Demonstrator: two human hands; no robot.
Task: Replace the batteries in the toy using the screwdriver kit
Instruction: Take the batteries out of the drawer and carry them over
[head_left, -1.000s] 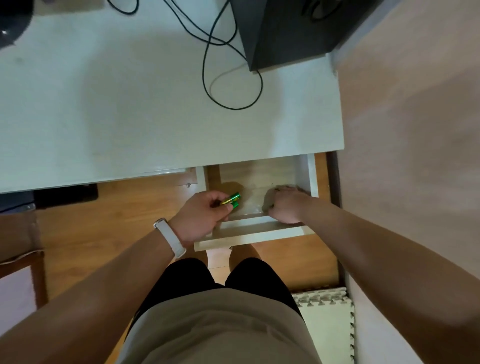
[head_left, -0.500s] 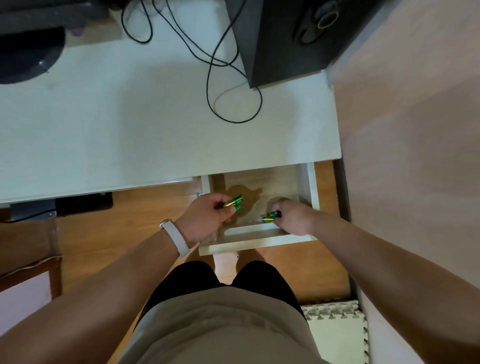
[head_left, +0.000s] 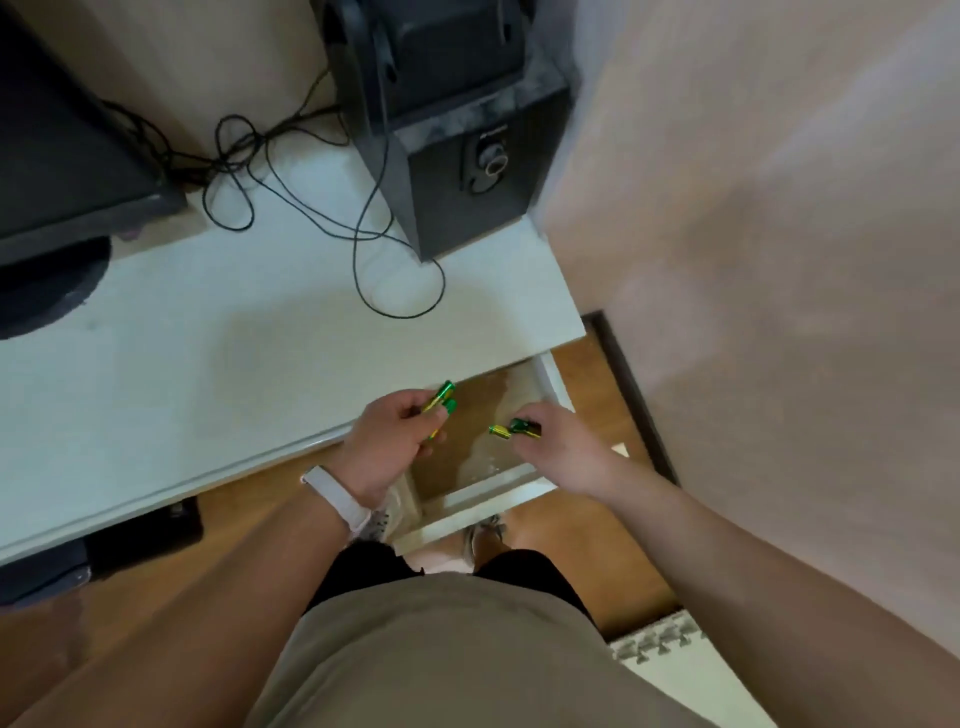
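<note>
My left hand (head_left: 392, 434), with a white band on the wrist, grips green-and-gold batteries (head_left: 441, 397) above the left part of an open white drawer (head_left: 483, 493). My right hand (head_left: 556, 444) pinches more green-and-gold batteries (head_left: 511, 428) over the drawer's right side. Both hands hover just above the drawer's wooden bottom. No toy or screwdriver kit shows in this view.
The drawer hangs under a white desk (head_left: 208, 374). A black speaker (head_left: 467, 171) stands at the desk's back right with black cables (head_left: 363, 249) looped beside it. A dark monitor base (head_left: 47, 280) sits at left. A wall (head_left: 779, 260) closes the right side.
My right hand came up out of the drawer pinching batteries. Both hands rose slightly, and the view tilted up toward the speaker.
</note>
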